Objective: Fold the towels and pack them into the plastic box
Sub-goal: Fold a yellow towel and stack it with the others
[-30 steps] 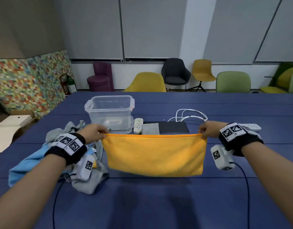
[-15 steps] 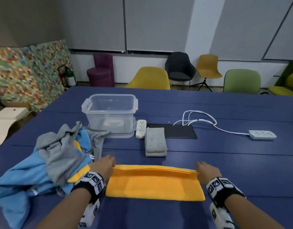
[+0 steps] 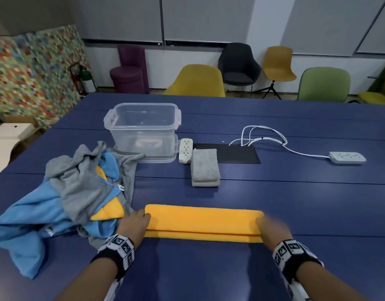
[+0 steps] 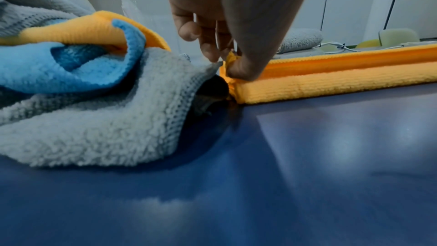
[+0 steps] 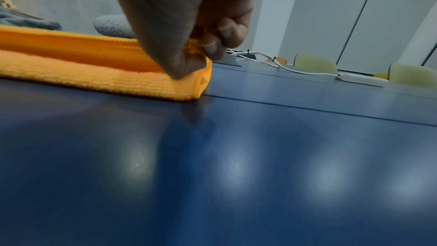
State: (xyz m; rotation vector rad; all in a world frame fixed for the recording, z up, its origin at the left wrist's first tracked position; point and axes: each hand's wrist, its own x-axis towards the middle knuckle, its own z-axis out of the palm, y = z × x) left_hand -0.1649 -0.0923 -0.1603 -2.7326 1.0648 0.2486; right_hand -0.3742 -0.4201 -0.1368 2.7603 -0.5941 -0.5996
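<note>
An orange towel lies folded into a long narrow strip on the blue table, close in front of me. My left hand pinches its left end between thumb and fingers. At the strip's other end my right hand, blurred in the head view, pinches the cloth. A clear plastic box stands open further back on the left. One grey folded towel rests to the right of the box.
A heap of unfolded grey, blue and orange towels lies left of my left hand, touching the strip's end. A white power strip, a black pad and a second power strip with white cables sit behind.
The orange towel was held up hanging, then laid on the table and folded over towards me into a narrower strip. Both hands came down and nearer with it.
</note>
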